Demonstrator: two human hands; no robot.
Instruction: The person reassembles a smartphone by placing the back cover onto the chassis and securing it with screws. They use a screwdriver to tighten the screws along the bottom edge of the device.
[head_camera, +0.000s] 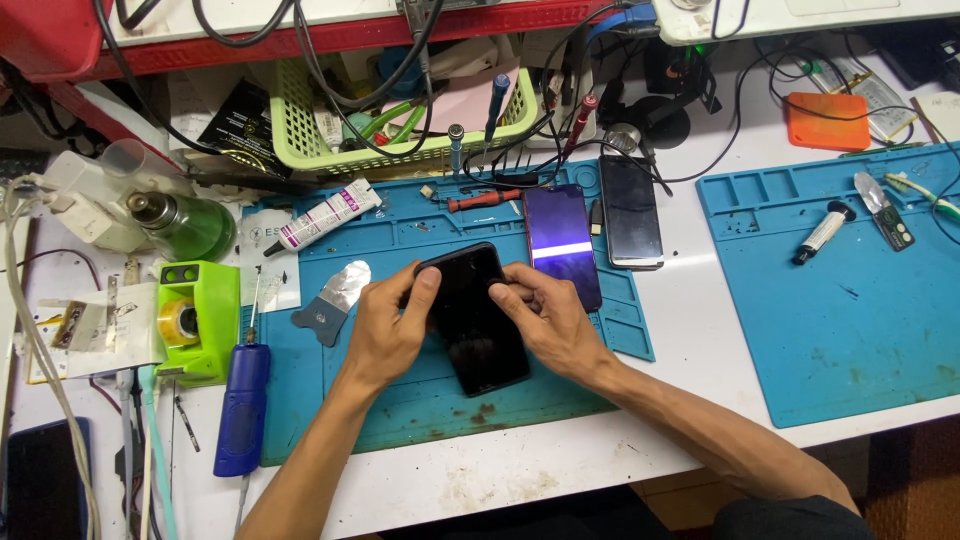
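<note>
A black smartphone (478, 325) lies tilted on the blue work mat (400, 400) in front of me, screen up and dark. My left hand (388, 325) grips its left edge, thumb near the top corner. My right hand (545, 318) holds its right edge, with fingertips pressed on the upper part of the screen. A purple phone back (560, 240) lies just behind my right hand. A dark phone (630, 210) rests beside that one.
A thin metal pry tool (335, 297), a glue tube (322, 217) and a red screwdriver (485, 200) lie on the mat. A blue electric screwdriver (242, 408), a green tape dispenser (195, 320) and a green bottle (190, 225) stand left. A second blue mat (850, 320) lies right.
</note>
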